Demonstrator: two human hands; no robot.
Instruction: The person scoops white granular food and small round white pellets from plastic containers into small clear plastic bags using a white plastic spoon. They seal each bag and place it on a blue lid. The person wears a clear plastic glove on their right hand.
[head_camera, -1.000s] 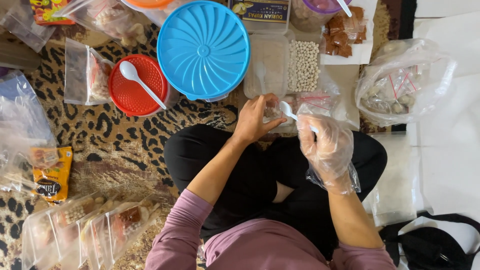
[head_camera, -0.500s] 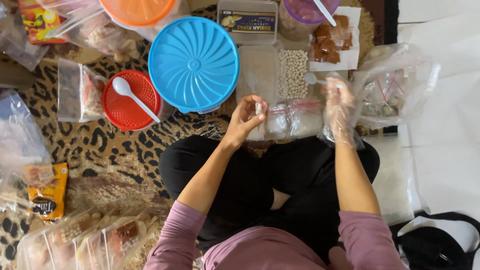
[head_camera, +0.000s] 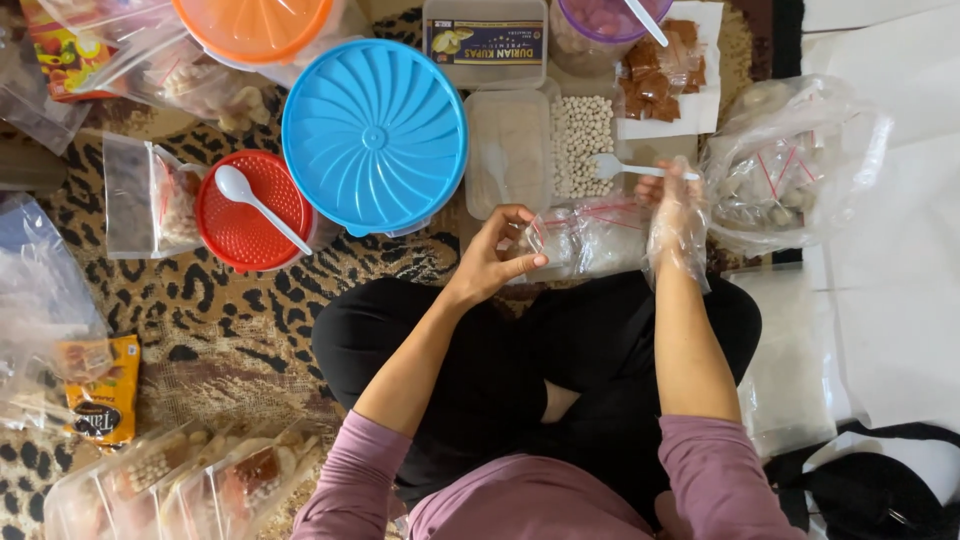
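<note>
Head view, left hand (head_camera: 497, 258) pinching clear zip bag (head_camera: 585, 238), gloved right hand (head_camera: 676, 205) gripping white spoon (head_camera: 630, 167)

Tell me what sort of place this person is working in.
Likely a home floor used for packing snacks: the person sits cross-legged on a leopard-print rug, with lidded tubs like the blue lid, and filled clear bags beside them.

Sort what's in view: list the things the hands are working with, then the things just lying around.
In use:
left hand
right hand, in a plastic glove
small clear bag
white spoon
tray of white balls

Lying about:
blue lid
red lid
orange lid
</note>
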